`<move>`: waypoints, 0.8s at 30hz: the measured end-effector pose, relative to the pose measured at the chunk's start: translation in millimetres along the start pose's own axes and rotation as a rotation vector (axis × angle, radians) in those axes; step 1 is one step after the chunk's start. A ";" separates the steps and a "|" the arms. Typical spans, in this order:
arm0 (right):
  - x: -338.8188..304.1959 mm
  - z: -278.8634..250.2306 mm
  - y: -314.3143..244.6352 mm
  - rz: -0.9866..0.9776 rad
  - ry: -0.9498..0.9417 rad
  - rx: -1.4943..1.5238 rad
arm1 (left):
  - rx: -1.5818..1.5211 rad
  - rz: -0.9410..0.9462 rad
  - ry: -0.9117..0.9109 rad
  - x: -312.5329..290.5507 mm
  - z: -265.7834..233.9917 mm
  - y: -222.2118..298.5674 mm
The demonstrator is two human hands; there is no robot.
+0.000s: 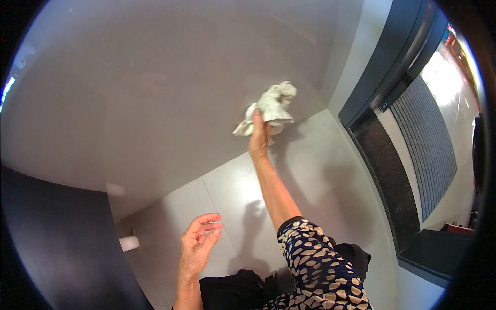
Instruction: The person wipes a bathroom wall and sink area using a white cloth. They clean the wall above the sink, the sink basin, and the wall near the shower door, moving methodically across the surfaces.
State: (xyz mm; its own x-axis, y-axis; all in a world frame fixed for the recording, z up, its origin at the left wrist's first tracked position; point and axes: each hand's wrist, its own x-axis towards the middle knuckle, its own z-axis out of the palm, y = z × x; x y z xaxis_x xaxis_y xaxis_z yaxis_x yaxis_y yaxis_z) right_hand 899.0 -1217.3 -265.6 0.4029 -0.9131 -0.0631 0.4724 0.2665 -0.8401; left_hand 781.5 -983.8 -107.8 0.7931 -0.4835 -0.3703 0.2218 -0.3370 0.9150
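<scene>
In my right hand (260,135) is a crumpled whitish cloth (274,105), gripped with the thumb on top and the fingers mostly hidden beneath it. The cloth is against or just in front of a large smooth grey panel (155,98), near its lower right edge; whether it touches cannot be told. My right arm reaches forward, in a dark sleeve patterned with cream spots. Lower and to the left, my left hand (198,242) hangs over the floor with fingers loosely curled and apart, nothing in it.
Pale floor tiles (320,170) lie below the panel. At the right, a dark door frame (385,62) opens beside a grey ribbed mat (426,139). A dark panel (57,243) stands at the lower left, with a small white cylinder (129,243) beside it.
</scene>
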 end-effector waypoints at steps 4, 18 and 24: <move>-54.6 44.7 -0.2 -0.404 -0.070 -0.604 | -0.024 -0.006 0.004 0.9 -0.4 4.0; -45.8 156.2 -95.8 -1.299 -0.182 -0.532 | -0.060 -0.019 0.104 -5.9 -5.3 18.2; -55.0 99.2 -2.2 -1.559 -0.493 -0.706 | -0.187 0.013 0.137 -2.5 4.0 16.3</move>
State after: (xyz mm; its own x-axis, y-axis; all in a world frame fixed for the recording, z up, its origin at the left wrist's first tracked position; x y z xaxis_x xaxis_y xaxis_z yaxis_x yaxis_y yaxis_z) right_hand 953.6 -1137.0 -206.8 0.1918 0.0370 0.9807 0.2689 -0.9630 -0.0162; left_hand 780.8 -991.3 -92.5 0.8632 -0.3683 -0.3452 0.3025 -0.1702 0.9378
